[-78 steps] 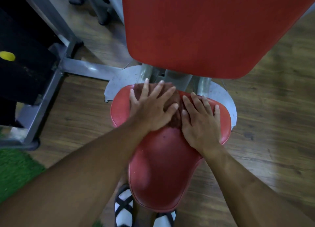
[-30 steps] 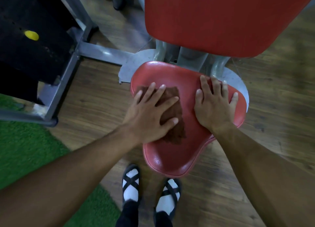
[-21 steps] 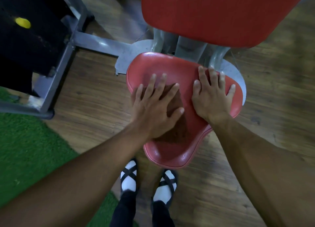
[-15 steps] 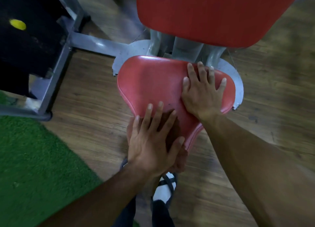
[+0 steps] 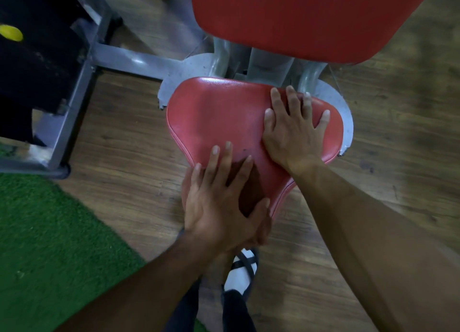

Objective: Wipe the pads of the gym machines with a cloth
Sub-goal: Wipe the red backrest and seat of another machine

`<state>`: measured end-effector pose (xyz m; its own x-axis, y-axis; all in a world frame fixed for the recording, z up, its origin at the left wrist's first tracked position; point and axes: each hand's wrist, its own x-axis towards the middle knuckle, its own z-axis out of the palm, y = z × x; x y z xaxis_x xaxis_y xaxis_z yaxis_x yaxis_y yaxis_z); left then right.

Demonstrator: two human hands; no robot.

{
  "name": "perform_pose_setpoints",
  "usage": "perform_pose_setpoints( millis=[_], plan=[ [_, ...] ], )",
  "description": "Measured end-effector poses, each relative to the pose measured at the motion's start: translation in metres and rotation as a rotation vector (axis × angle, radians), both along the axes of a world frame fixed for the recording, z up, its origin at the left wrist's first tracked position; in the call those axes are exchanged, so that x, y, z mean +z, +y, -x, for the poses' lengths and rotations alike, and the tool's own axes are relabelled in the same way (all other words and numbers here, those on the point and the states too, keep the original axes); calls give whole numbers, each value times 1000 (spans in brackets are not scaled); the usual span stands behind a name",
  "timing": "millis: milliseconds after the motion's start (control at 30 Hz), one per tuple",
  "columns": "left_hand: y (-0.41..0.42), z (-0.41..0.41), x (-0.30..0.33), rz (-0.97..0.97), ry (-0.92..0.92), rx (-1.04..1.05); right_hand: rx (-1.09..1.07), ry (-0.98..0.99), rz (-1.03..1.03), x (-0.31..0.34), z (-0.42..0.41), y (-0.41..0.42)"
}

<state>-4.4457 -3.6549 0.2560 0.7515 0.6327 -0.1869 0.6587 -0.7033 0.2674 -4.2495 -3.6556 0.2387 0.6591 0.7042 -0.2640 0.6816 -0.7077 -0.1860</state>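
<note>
From the head view, the left hand [image 5: 219, 202] lies flat with fingers [image 5: 216, 162] spread wide, pressing a brown cloth [image 5: 251, 189] onto the narrow near end of the red seat pad [image 5: 219, 117]. Beyond those fingers to the right, the right hand [image 5: 293, 135] rests flat, fingers splayed. The red back pad [image 5: 311, 15] rises beyond.

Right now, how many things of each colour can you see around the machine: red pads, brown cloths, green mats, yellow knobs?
Red pads: 2, the seat and the backrest
Brown cloths: 1, the cloth under the left hand
Green mats: 1, the mat
Yellow knobs: 1, the knob
Total: 5
</note>
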Motion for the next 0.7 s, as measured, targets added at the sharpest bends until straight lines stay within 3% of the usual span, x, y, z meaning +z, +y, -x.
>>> perform_pose_setpoints(
  millis=[167,267,400,500,567,633,700],
  plan=[
    [81,-50,-13,45,41,100,17,2,14,3,-1,-1],
    [108,-85,-19,9,97,46,-3,56,-35,8,-4,0],
    [112,-100,-20,-20,102,-54,-285,268,-356,26,-10,13],
    [113,-102,-15,95,68,-164,-481,327,-632,37,-3,21],
    [119,-104,-7,342,-138,-105,-448,267,-730,44,11,26],
    [130,-107,7,517,-477,126,-241,140,-746,45,26,32],
    [147,-95,13,354,-606,400,-1,118,-639,36,43,42]
  ],
)
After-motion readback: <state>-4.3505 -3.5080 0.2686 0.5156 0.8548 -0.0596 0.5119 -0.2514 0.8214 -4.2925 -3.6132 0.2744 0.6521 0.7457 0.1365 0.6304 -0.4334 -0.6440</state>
